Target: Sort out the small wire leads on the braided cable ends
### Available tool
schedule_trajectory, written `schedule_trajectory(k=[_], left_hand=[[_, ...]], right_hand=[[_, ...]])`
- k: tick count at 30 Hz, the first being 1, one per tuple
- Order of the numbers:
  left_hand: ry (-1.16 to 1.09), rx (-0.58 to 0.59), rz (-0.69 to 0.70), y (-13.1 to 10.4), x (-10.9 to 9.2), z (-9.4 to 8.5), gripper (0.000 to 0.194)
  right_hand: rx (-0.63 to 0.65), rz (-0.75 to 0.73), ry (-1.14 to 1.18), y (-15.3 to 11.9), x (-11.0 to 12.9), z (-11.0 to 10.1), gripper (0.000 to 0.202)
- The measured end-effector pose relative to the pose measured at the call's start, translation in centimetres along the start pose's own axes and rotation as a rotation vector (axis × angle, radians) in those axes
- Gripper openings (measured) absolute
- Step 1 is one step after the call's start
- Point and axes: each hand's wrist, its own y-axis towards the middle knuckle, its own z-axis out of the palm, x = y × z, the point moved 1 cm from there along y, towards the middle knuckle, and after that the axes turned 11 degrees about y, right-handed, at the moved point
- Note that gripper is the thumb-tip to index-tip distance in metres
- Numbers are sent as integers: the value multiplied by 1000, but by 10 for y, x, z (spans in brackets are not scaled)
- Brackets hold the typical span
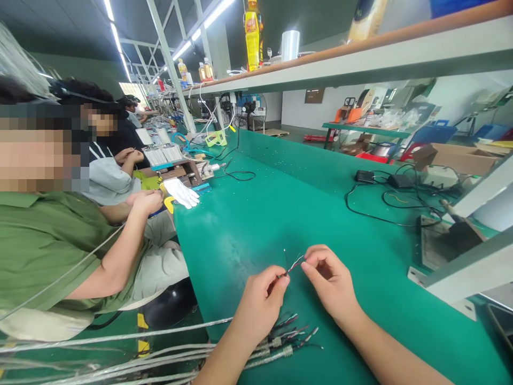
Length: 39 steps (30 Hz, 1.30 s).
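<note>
My left grip (260, 299) has thin wires (294, 266) pinched over the bench (224, 230); right grip (332, 283) is at their tips, can't tell if holding. Yellow bottle (252, 40): label too blurry, lol.

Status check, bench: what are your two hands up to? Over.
Left hand pinching thin red, white and dark wires. Right hand at their tips, grip unclear. Long silvery-grey cables lower in view, not between the hands.

Bright white tube lights (218, 13) line the dark ceiling (72, 21), a brown-topped white shelf (340, 67) runs above the long smooth green worktop (232, 219), a white wall (294, 112) stands behind, and yellow-and-black tape (142, 322) marks the green floor (129, 322).
</note>
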Motion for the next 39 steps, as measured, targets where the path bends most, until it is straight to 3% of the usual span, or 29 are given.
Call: schedule_trajectory(k=[13, 39], left_hand=[[-28, -16, -11, 1, 0, -2, 30], [66, -10, -12, 3, 1, -3, 31]], right_hand=[[13, 30, -111, -3, 7, 3, 9], [57, 79, 34, -4, 2, 3, 8]])
